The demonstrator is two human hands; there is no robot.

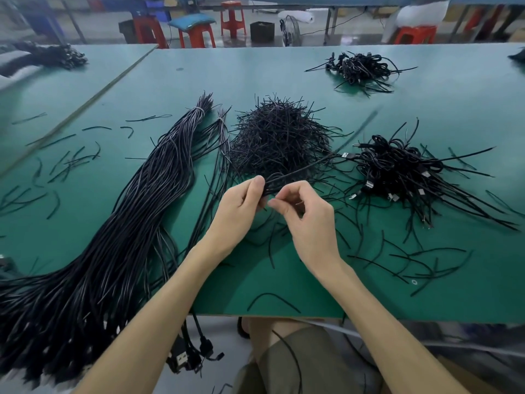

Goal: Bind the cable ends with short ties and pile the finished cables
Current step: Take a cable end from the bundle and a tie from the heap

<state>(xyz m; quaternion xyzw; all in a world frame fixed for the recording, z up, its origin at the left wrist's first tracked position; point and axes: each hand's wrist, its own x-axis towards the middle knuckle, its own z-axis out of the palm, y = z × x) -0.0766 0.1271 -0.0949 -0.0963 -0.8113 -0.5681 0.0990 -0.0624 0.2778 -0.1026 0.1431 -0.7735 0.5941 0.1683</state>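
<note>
Left hand [241, 207] and right hand [305, 216] meet over the counter [284, 72], curled fingers [257, 184] pinching one looped black cable [301, 172].

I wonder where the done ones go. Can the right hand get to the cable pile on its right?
Probably yes. The cable pile lies on the table just right of the right hand, with only flat loose ties between. Though it is pinching a cable now.

Long cable bundle [93, 251] cut off lower left, dark heap [517, 56] cut by right edge, stools [196, 32] blurred
</note>
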